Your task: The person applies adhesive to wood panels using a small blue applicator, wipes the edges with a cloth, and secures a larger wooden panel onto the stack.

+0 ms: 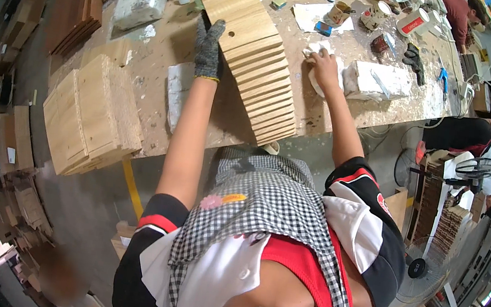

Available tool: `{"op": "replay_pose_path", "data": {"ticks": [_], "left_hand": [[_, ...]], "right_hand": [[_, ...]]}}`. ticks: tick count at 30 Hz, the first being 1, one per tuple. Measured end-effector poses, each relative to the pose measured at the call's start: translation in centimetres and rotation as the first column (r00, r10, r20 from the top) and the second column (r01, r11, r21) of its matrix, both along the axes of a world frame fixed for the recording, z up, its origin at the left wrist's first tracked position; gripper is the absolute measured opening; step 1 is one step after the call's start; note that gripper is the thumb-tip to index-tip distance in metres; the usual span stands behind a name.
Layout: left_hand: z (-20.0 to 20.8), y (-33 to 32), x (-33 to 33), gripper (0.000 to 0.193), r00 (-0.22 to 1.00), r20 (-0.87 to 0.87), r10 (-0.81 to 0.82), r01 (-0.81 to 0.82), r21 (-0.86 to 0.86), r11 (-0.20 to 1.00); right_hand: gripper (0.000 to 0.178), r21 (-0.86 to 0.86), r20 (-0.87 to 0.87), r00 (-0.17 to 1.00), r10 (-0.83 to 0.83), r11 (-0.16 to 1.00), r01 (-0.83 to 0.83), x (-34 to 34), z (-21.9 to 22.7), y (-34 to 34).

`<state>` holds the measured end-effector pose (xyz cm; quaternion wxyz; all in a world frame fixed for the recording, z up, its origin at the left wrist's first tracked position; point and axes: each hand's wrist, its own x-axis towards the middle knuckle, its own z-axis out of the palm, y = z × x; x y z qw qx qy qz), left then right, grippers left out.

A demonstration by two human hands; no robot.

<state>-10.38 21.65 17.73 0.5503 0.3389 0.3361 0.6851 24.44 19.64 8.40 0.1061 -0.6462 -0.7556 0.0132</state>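
The left hand [208, 49] holds the wood [252, 26] by one edge; past the other edge, the right hand [325, 69] holds a rag [319, 45].

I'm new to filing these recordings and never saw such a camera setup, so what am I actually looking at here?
There is no robot: a person works with their own two hands. The single picture comes from a wide fisheye camera on their head, looking down, so straight edges bend near the rim.

On the workbench lie a stack of wooden boards, a white wrapped block, a dark glove and a blue-handled tool.

The left hand, in a grey glove, touches the left edge of the stack. The bare right hand has its fingers on a white cloth or paper; whether it grips or only presses it is hard to tell.
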Motion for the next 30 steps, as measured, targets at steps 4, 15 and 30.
{"op": "replay_pose_path", "data": {"ticks": [4,15,30], "left_hand": [[-0.8,-2.2,-3.1,0.098,0.994,-0.107,0.009,-0.026,-0.167,0.986],[-2.0,-2.6,-7.2,0.105,0.987,0.098,-0.125,0.130,-0.057,0.990],[-0.1,-1.7,-9.3,0.090,0.995,-0.044,-0.095,0.096,0.024,0.995]], "right_hand": [[0.035,0.054,-0.590,0.797,-0.129,0.978,0.199,-4.4,9.4,-3.0],[0.048,0.424,-0.206,0.928,0.311,0.883,-0.202,-30.3,15.8,-13.2],[0.039,0.569,-0.099,0.913,0.396,0.775,-0.275,-29.9,15.3,-14.7]]}}
